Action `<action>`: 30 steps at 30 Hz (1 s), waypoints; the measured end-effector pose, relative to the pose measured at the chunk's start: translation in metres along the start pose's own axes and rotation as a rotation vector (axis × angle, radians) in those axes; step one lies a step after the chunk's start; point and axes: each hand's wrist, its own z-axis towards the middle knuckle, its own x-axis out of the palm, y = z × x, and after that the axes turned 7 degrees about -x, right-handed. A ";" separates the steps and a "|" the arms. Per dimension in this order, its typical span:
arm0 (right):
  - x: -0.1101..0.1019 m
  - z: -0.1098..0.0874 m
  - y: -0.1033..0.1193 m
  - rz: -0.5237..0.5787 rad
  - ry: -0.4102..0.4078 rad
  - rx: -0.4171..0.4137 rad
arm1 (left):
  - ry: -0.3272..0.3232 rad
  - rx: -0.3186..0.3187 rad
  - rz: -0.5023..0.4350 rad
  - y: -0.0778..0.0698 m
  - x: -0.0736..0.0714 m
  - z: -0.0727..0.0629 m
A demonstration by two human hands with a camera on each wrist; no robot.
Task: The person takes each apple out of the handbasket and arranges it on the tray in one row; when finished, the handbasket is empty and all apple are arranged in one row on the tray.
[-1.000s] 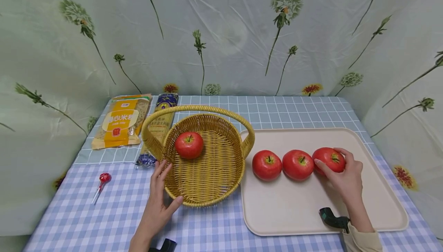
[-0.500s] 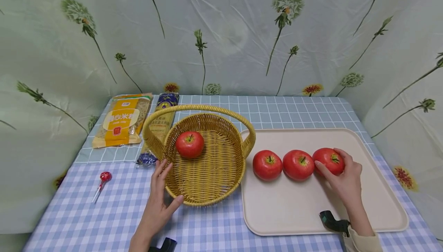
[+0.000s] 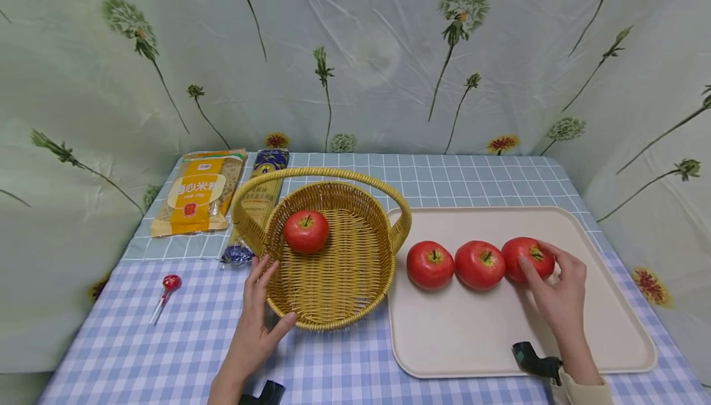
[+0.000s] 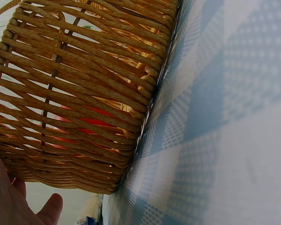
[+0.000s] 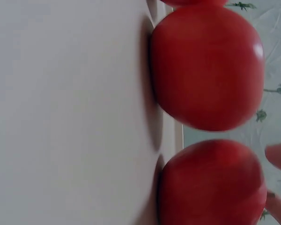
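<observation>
The left hand [image 3: 257, 325] lies against the left side of a yellow wicker basket [image 3: 328, 315], fingers spread loosely at its rim, thumb in front. Inside the basket sits one red apple [image 3: 306, 232]. Three more red apples stand in a row on a beige tray [image 3: 472, 337]: a left one [image 3: 430, 265], a middle one [image 3: 480, 265] and a right one [image 3: 516, 254]. Around the right apple is the right hand [image 3: 561, 288]; in the right wrist view a digit [image 5: 280, 155] shows a gap from that apple [image 5: 213, 185], another lies close by its edge.
A yellow-labelled food bag [image 3: 194, 195] and a blue-and-gold packet [image 3: 258, 204] lie behind the basket at the left. A red lollipop [image 3: 171, 283] lies on the checked cloth [image 3: 333, 368] left of the left hand. A floral backdrop [image 3: 361, 84] encloses the table.
The right hand's thumb has slid right, from the right apple's left side to its front, and the hand has drawn slightly rightward. The apples and the left hand hold their places.
</observation>
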 end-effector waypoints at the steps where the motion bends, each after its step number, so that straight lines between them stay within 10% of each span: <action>1: 0.000 -0.001 0.001 0.008 -0.029 -0.013 | 0.000 -0.001 -0.001 0.000 0.000 0.000; 13: 0.006 -0.010 0.023 0.120 -0.233 -0.292 | -0.002 -0.001 -0.002 0.000 0.000 -0.001; 30: 0.031 -0.032 0.117 0.379 -0.010 -0.655 | -0.009 0.008 0.013 0.001 0.000 -0.001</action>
